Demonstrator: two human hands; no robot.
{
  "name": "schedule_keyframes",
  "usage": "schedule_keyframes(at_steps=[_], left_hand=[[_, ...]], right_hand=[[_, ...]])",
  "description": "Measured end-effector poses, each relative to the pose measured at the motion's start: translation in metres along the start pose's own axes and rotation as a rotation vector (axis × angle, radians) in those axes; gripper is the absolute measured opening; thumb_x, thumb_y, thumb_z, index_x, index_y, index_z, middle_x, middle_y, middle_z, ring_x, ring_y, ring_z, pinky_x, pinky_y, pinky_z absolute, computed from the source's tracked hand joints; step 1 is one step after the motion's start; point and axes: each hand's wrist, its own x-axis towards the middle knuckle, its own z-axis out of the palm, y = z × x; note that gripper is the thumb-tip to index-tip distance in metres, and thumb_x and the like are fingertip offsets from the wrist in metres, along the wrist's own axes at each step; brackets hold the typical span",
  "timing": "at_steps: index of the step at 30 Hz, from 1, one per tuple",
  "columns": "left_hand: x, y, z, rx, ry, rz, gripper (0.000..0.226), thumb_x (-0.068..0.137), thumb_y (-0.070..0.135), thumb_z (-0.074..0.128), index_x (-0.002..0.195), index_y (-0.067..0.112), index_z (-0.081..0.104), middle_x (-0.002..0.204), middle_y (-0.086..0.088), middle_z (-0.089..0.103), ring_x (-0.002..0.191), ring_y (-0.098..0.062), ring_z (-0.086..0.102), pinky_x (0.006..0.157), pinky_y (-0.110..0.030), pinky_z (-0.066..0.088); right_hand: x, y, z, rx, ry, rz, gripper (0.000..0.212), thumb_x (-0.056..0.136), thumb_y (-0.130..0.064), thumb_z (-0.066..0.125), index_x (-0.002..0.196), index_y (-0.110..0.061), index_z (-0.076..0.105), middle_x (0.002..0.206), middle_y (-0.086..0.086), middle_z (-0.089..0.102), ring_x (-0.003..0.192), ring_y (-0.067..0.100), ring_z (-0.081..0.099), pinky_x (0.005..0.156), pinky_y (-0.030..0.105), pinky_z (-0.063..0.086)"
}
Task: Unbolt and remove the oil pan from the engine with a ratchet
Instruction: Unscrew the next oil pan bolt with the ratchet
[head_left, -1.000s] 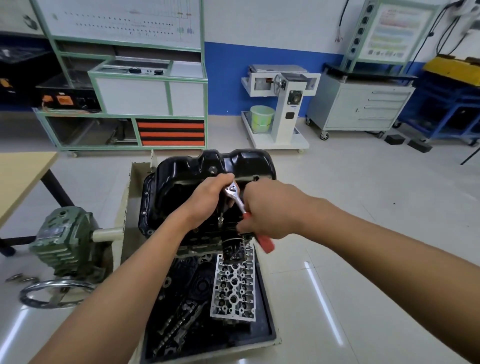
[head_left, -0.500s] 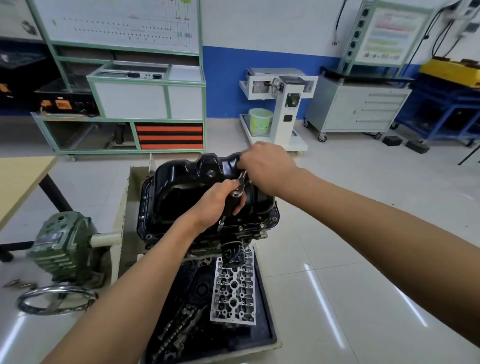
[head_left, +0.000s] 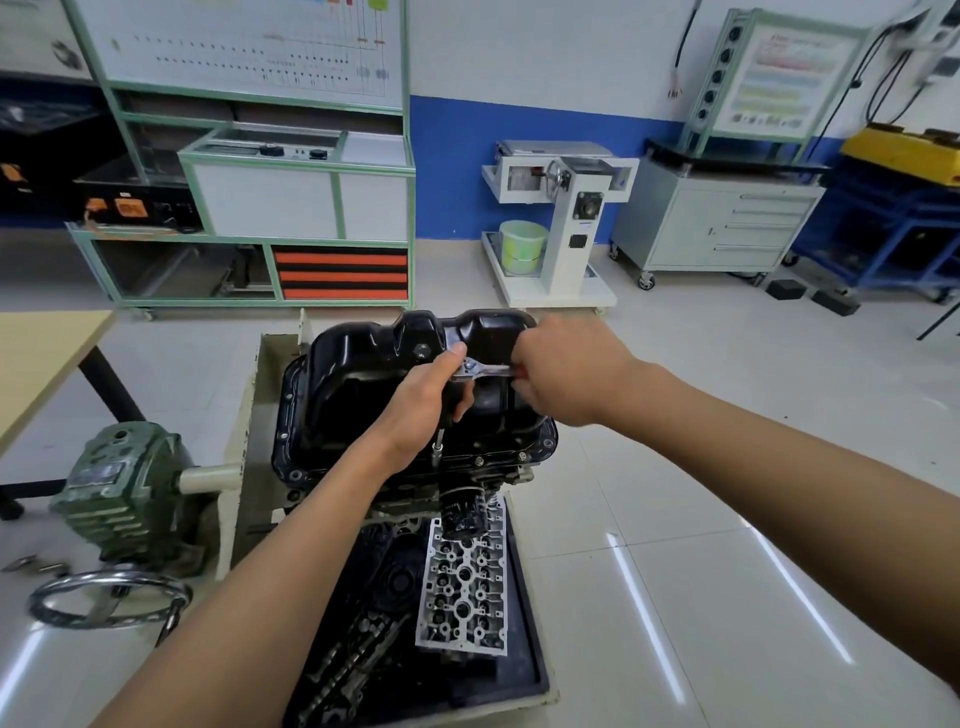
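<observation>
The oil pan (head_left: 363, 384) sits bottom-up on the inverted engine (head_left: 498, 475), still seated on its flange, with several bolt heads showing along the edge nearest the person. I judge the job to be in its unbolting stage, with the pan not yet ready to lift. The ratchet (head_left: 480, 368) stands over the pan's near edge on a long extension (head_left: 439, 452) whose socket end reaches down to the flange. The extension probably lets the handle swing clear above the pan's raised belly. The left hand (head_left: 428, 402) is curled round the top of the extension with the thumb pressed against the ratchet head. This hold looks meant to keep the socket square on the bolt while the handle turns. The right hand (head_left: 566, 374) is closed in a full fist round the handle, over the pan's right side, hiding all but a sliver of red grip. Just below the pan's near edge, the oil filter (head_left: 462, 512) hangs from the engine. Further toward the person lie a cylinder head (head_left: 465, 587) and a dark tray (head_left: 530, 649) of parts (presumably already stripped off). Compared with a second ago, the handle no longer angles back toward the person with its red end in plain view. It swung out over the pan's far rim half a second ago and now points to the pan's right, so a ratcheting stroke is under way. The left hand has barely shifted throughout, and the pan has not moved.
</observation>
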Motion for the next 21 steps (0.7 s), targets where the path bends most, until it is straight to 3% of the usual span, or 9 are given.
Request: schedule_keyframes(at_steps=[2, 6, 11, 14, 16, 18, 21], left_hand=[[0.0, 0.001, 0.002, 0.021, -0.001, 0.003, 0.059, 0.096, 0.058, 0.038, 0.062, 0.014, 0.058, 0.064, -0.007, 0.055, 0.068, -0.023, 0.048, 0.08, -0.043, 0.038], [-0.003, 0.002, 0.006, 0.026, -0.024, 0.039, 0.054, 0.093, 0.06, 0.045, 0.059, 0.019, 0.058, 0.062, -0.001, 0.054, 0.067, -0.02, 0.049, 0.075, -0.033, 0.042], [-0.002, 0.003, -0.001, -0.044, -0.085, 0.02, 0.074, 0.088, 0.063, 0.05, 0.078, -0.011, 0.051, 0.073, -0.016, 0.046, 0.071, -0.032, 0.04, 0.073, -0.041, 0.038], [-0.002, 0.002, -0.002, -0.001, -0.088, 0.02, 0.055, 0.093, 0.054, 0.046, 0.069, 0.007, 0.061, 0.066, -0.009, 0.054, 0.068, -0.026, 0.049, 0.071, -0.034, 0.044], [-0.002, 0.001, -0.005, 0.007, -0.078, 0.012, 0.047, 0.088, 0.054, 0.049, 0.066, 0.015, 0.063, 0.067, -0.008, 0.056, 0.07, -0.026, 0.049, 0.073, -0.035, 0.042], [-0.002, 0.003, -0.011, 0.012, -0.079, 0.015, 0.051, 0.08, 0.057, 0.053, 0.069, 0.008, 0.064, 0.07, -0.013, 0.057, 0.072, -0.028, 0.048, 0.072, -0.039, 0.04], [-0.003, 0.003, -0.017, 0.079, -0.134, 0.05, 0.064, 0.083, 0.054, 0.05, 0.075, -0.008, 0.061, 0.072, -0.014, 0.061, 0.073, -0.028, 0.053, 0.073, -0.04, 0.043]], right_hand=[[-0.011, -0.007, -0.004, 0.12, -0.097, 0.028, 0.04, 0.087, -0.041, 0.062, 0.061, -0.019, 0.04, 0.063, -0.002, 0.041, 0.053, 0.019, 0.041, 0.049, 0.027, 0.027], [-0.031, -0.039, -0.014, 0.445, -0.212, -0.038, 0.051, 0.086, -0.054, 0.065, 0.052, -0.023, 0.045, 0.049, -0.008, 0.046, 0.047, 0.009, 0.046, 0.048, 0.026, 0.032], [-0.032, -0.069, -0.014, 0.49, -0.181, -0.074, 0.05, 0.086, -0.067, 0.056, 0.06, -0.025, 0.054, 0.06, -0.006, 0.052, 0.056, 0.009, 0.052, 0.053, 0.03, 0.041], [-0.029, -0.06, -0.018, 0.519, -0.262, -0.066, 0.047, 0.083, -0.053, 0.067, 0.052, -0.021, 0.053, 0.047, -0.007, 0.05, 0.047, 0.008, 0.05, 0.049, 0.028, 0.042], [-0.027, -0.048, -0.021, 0.554, -0.355, -0.087, 0.04, 0.081, -0.036, 0.072, 0.049, -0.021, 0.053, 0.039, -0.01, 0.049, 0.042, 0.006, 0.05, 0.044, 0.018, 0.037], [-0.025, -0.034, -0.022, 0.516, -0.432, -0.087, 0.025, 0.078, -0.026, 0.073, 0.056, -0.018, 0.062, 0.041, -0.012, 0.053, 0.042, 0.002, 0.051, 0.041, 0.013, 0.032], [-0.015, -0.008, -0.02, 0.349, -0.366, -0.031, 0.009, 0.077, -0.015, 0.066, 0.068, -0.014, 0.065, 0.057, 0.001, 0.057, 0.057, 0.019, 0.052, 0.048, 0.026, 0.038]])
